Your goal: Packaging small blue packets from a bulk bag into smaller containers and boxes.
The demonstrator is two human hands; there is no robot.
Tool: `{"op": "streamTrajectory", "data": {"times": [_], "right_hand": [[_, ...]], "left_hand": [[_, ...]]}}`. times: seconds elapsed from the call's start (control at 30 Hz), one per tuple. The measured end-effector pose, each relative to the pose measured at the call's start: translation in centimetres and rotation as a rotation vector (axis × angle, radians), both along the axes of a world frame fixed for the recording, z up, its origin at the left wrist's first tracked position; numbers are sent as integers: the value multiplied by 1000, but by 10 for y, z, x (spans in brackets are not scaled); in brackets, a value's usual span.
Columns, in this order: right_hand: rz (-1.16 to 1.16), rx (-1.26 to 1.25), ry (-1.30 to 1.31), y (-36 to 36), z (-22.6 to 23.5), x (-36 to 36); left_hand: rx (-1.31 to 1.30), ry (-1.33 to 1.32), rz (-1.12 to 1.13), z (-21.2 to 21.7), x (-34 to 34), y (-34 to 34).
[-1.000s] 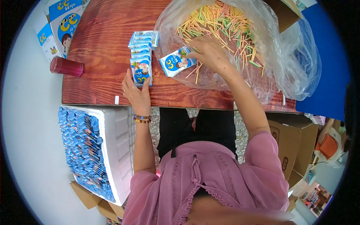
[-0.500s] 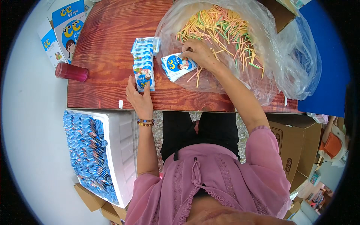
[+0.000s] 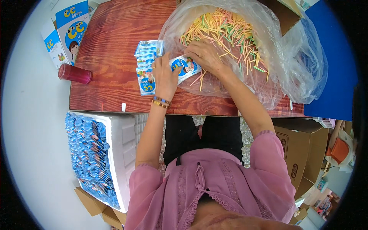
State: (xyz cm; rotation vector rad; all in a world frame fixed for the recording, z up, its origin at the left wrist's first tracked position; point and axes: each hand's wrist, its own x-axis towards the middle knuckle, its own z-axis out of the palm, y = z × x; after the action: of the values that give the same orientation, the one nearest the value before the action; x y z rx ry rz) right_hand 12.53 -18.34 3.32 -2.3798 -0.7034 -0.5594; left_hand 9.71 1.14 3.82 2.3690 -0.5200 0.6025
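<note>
L hand [image 3: 165,74] w/ thumb over blue-&-white snack packet [image 3: 188,68] at near-L edge of clear plastic bag [image 3: 303,76], R hand [image 3: 207,55] w/ fingers bent at same pkt's upper R end, can't tell if either grips, & overlapping pkt row [image 3: 145,71] just L of bag.

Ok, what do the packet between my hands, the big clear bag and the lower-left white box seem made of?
The packet: probably thin plastic film or foil, fairly glossy, judging by its smooth, bright print. The clear bag: thin, shiny plastic, see-through with wrinkles and glints. The white box: likely matt polystyrene foam, given its thick rim and moulded panels.
</note>
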Motion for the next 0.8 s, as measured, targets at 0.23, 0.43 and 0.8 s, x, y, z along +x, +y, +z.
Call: {"op": "streamTrajectory", "data": {"times": [0.23, 0.43, 0.8], "right_hand": [[18, 405, 456, -2, 2, 2], [-2, 224, 22, -8, 2, 9], [133, 783, 658, -9, 36, -27]], "left_hand": [[-20, 110, -26, -15, 19, -5], [101, 64, 39, -6, 15, -2], [-1130, 531, -217, 15, -8, -11]]}}
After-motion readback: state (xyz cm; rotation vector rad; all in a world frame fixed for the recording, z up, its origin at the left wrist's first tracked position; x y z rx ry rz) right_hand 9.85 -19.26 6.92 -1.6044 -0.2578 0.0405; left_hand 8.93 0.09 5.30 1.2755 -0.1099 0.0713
